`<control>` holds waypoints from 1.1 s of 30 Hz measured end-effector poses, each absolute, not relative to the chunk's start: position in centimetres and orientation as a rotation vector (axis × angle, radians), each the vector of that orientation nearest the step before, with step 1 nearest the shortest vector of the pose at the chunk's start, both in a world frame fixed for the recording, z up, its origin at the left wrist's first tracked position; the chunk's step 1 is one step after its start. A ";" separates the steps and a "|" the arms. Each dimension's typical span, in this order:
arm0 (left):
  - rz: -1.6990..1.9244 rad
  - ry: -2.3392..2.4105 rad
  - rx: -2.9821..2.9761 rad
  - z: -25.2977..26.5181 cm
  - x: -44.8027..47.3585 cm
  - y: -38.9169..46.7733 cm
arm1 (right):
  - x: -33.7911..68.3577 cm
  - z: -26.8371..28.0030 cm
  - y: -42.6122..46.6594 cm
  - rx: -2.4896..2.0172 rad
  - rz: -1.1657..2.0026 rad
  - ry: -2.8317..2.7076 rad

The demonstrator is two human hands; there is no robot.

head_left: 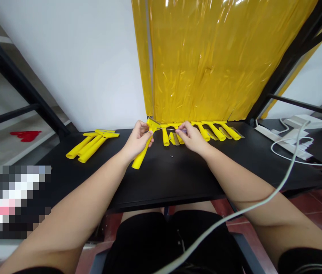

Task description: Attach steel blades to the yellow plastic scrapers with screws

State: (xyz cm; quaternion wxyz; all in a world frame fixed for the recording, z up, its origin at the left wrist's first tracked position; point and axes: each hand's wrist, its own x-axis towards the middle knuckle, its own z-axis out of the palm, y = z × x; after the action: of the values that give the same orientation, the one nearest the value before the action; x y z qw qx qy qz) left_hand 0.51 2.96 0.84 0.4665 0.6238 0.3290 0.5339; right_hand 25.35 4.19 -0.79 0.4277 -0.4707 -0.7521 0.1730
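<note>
My left hand [140,137] is closed around the upper handle of a yellow scraper [139,161], whose wide head points up and away from me. In my right hand [190,136] is a thin screwdriver [166,129], held sideways with its tip at the scraper's head. My fingers hide most of the screwdriver's handle. Behind the right hand lie several yellow scrapers [219,134] in a row, some with flat metal blades beside them. A tiny metal piece, perhaps a screw [171,156], rests on the black table [155,186] below the hands.
Three or so more yellow scrapers [92,146] lie piled at the left. White power strips [283,140] with cables sit at the right. A pale cable [235,213] crosses in front of my right arm. Yellow plastic curtain [206,68] hangs behind the table.
</note>
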 end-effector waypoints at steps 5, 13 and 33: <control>1.299 0.804 1.560 0.8 0.5 3.0 | 25.3 -0.8 4.0 -1.177 0.465 -1.906; 1.308 0.794 1.591 0.6 0.6 3.0 | 25.0 -0.7 3.8 -1.293 0.471 -1.879; 1.358 0.741 1.716 0.4 0.3 3.2 | 24.1 -0.9 3.5 -1.156 0.512 -1.812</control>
State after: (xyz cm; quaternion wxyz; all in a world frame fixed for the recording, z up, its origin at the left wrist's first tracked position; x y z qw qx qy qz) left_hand 0.28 3.23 0.44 0.4037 0.6794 0.2935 0.5379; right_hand 24.05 3.51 -0.87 0.4493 -0.4674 -0.7327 0.2069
